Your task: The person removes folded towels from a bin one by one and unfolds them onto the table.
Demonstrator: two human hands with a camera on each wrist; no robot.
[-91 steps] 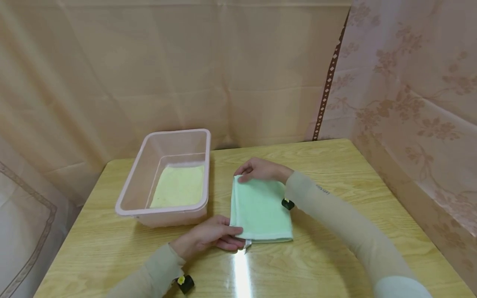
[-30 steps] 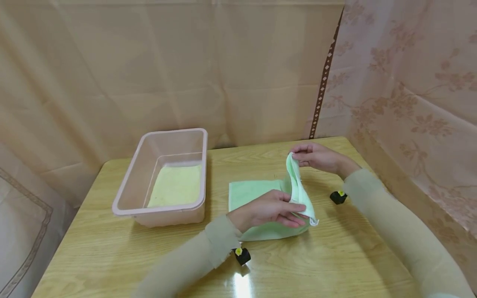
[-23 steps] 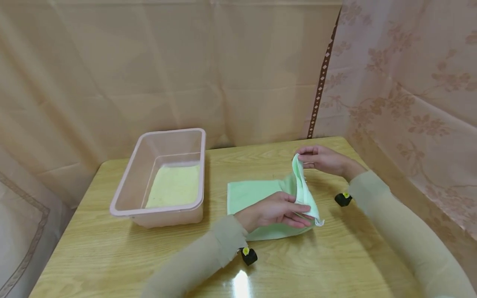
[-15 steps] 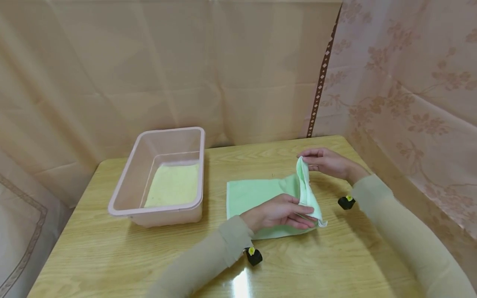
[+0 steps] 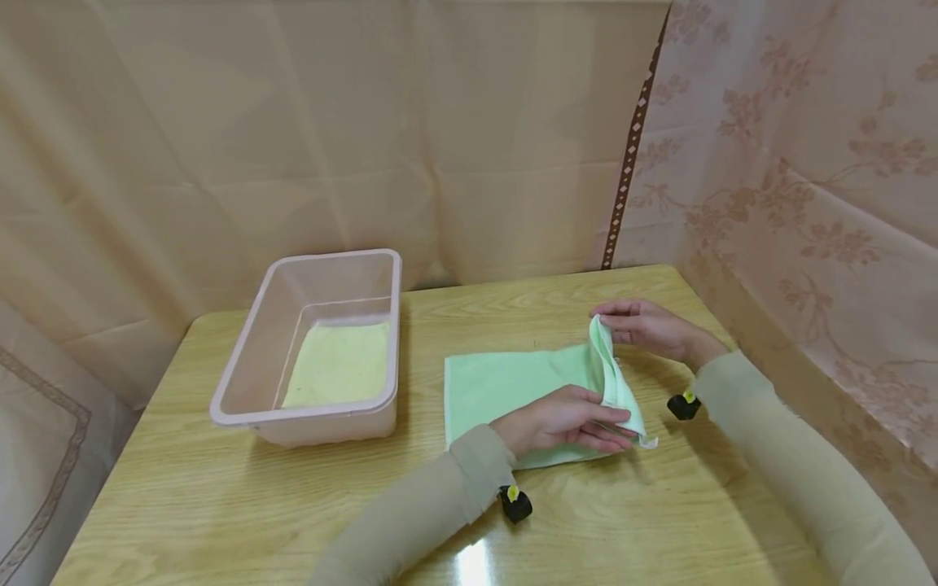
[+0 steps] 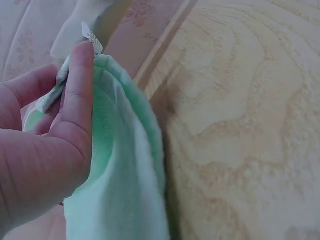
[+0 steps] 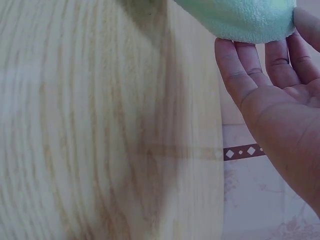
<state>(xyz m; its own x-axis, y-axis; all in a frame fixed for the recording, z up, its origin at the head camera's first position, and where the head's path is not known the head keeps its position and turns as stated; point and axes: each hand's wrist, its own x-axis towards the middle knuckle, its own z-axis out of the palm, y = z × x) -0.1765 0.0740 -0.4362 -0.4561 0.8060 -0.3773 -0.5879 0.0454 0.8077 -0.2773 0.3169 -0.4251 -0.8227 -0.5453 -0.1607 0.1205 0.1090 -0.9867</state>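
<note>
A mint-green towel (image 5: pixel 498 382) lies on the table, its left part flat and its right end raised in folded layers. At the near corner of that raised end, my left hand (image 5: pixel 572 421) pinches the layers between thumb and fingers. My right hand (image 5: pixel 652 327) pinches the far corner, thumb on one side and fingers behind. In the left wrist view a small white tag (image 6: pixel 92 40) sticks out beside the left fingertips. The right wrist view shows the towel's edge (image 7: pixel 245 17) between the right thumb and fingers.
A pale pink plastic basin (image 5: pixel 242 342) stands left of the towel. Inside it lies a flat yellow cloth (image 5: pixel 339 364). The wooden table (image 5: pixel 220 505) meets a beige curtain (image 5: pixel 293 146) at the back and a flowered curtain (image 5: pixel 828 187) on the right.
Three seconds ago both hands held the left edge of the compactly folded towel. That edge has since swung over to the right, lengthening the towel. Lately both hands have drifted right, the right one lower.
</note>
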